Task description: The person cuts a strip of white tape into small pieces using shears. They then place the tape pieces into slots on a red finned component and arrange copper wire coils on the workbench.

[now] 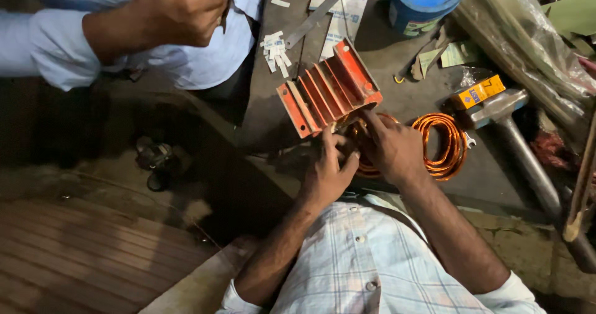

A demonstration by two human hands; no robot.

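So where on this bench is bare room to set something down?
Bare bench lies between the red finned block, the blue tub and the hammer. It is crowded around both hands and the copper coil.

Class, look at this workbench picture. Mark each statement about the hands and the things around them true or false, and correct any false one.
1. Both hands, left hand and right hand, work at the orange finned block. True.
2. The copper wire coil lies on the floor. False: it lies on the bench.
3. The tub is red. False: blue.
4. A hammer lies right of the coil. True.
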